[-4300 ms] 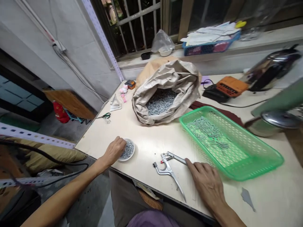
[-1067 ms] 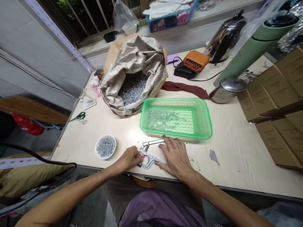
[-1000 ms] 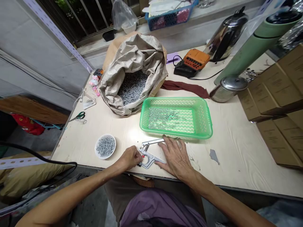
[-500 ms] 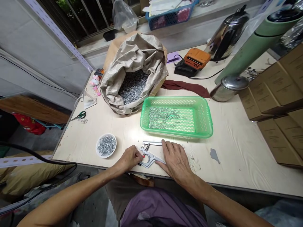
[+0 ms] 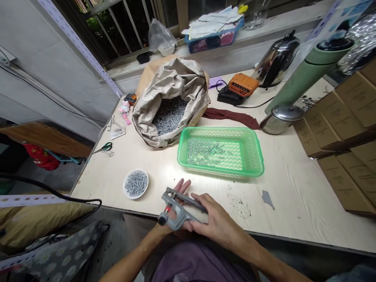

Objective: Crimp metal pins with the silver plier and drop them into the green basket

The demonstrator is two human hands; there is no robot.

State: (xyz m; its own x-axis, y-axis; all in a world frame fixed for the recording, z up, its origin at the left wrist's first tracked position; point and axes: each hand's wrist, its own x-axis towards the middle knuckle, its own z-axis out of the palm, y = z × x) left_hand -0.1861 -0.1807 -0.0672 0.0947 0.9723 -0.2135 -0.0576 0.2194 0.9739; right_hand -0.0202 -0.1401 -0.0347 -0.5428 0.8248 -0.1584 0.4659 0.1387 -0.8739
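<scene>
A grey metal hand tool [image 5: 178,215] with two long arms, a small coil spring, a red part and a black knob is raised at the table's front edge. My right hand [image 5: 216,215] grips its arms at their right end, thumb on the upper side. Behind and under the tool is my left hand [image 5: 182,187], fingers stretched out and apart; the tool hides most of its palm. A white bowl [image 5: 125,184] of small silvery spring-like pieces stands to the left. Beyond the hands lies a green plastic basket [image 5: 255,168] with more such pieces.
A large lined paper sack [image 5: 143,117] of small metal pieces stands behind the basket. Scissors [image 5: 106,147] lie at the left. A lidded metal cup [image 5: 283,119], a green flask [image 5: 308,74], an orange battery [image 5: 243,84] and cardboard boxes [image 5: 337,129] occupy the back and right.
The tool has come up off the table toward me and tilted. My left hand has left its pinch by the red part and opened behind the tool. The view has shifted slightly.
</scene>
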